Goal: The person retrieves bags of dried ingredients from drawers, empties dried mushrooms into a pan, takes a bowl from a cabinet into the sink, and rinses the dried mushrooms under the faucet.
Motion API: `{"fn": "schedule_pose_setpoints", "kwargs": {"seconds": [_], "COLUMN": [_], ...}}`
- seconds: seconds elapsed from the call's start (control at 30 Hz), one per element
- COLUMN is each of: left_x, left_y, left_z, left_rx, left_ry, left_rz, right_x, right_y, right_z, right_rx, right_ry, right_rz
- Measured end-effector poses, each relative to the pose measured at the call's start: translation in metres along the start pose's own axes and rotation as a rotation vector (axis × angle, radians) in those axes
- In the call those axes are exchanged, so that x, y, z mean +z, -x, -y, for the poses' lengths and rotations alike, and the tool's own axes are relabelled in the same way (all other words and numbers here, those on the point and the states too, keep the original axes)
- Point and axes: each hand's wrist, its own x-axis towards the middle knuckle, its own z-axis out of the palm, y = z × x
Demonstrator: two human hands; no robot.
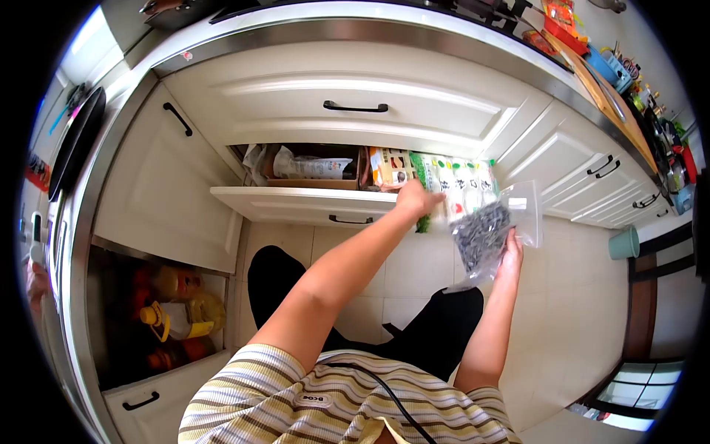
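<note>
My right hand is closed on the side of a clear zip bag filled with dark, shredded dried food. Its top flap stands out to the right. My left hand is at the left edge of a green-and-white plastic food package, with its fingers closed over that edge, partly blurred. This package lies over the right end of an open drawer, and the zip bag overlaps its lower corner. Just left of it, a yellow-brown printed packet sits in the drawer.
A cardboard box holding a white plastic bag occupies the drawer's left part. At lower left, another open drawer holds a yellow-capped oil bottle. The countertop edge runs above. A green bin stands at right.
</note>
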Motion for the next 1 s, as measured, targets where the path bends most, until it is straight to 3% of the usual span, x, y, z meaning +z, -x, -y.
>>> {"fn": "schedule_pose_setpoints", "kwargs": {"seconds": [0.03,0.17,0.23,0.3,0.43,0.5,0.57,0.67,0.7,0.83,0.87,1.0], "left_x": [0.008,0.002,-0.006,-0.037,-0.088,-0.112,-0.14,-0.194,-0.216,-0.275,-0.29,-0.301], "left_y": [0.003,0.07,0.103,0.14,0.17,0.168,0.167,0.161,0.167,0.184,0.193,0.231], "left_z": [0.008,0.033,0.04,0.024,-0.012,-0.03,-0.067,-0.12,-0.137,-0.145,-0.141,-0.155], "left_rx": [0.019,0.361,0.406,0.427,0.548,0.665,0.711,0.609,0.555,0.587,0.536,0.333], "left_ry": [0.109,0.452,0.725,0.807,0.697,0.576,0.584,0.656,0.692,0.761,0.722,0.72], "left_rz": [-0.022,-0.161,-0.147,-0.128,-0.226,-0.301,-0.331,-0.268,-0.269,-0.406,-0.434,-0.583], "right_x": [0.0,0.021,0.03,0.035,0.115,0.15,0.208,0.214,0.235,0.308,0.323,0.338], "right_y": [0.001,0.058,0.083,0.103,0.131,0.13,0.142,0.11,0.11,0.12,0.125,0.112], "right_z": [0.003,0.021,0.028,0.039,0.091,0.111,0.146,0.182,0.194,0.234,0.241,0.249], "right_rx": [-0.018,-0.096,-0.197,-0.234,-0.22,-0.049,-0.389,-0.348,-0.258,-0.175,-0.177,-0.048], "right_ry": [0.114,-0.049,0.016,0.008,-0.105,-0.384,-0.044,-0.009,-0.162,-0.006,0.131,0.129], "right_rz": [-0.02,0.093,0.015,0.184,0.135,0.037,0.064,0.171,0.203,0.249,0.258,0.436]}}
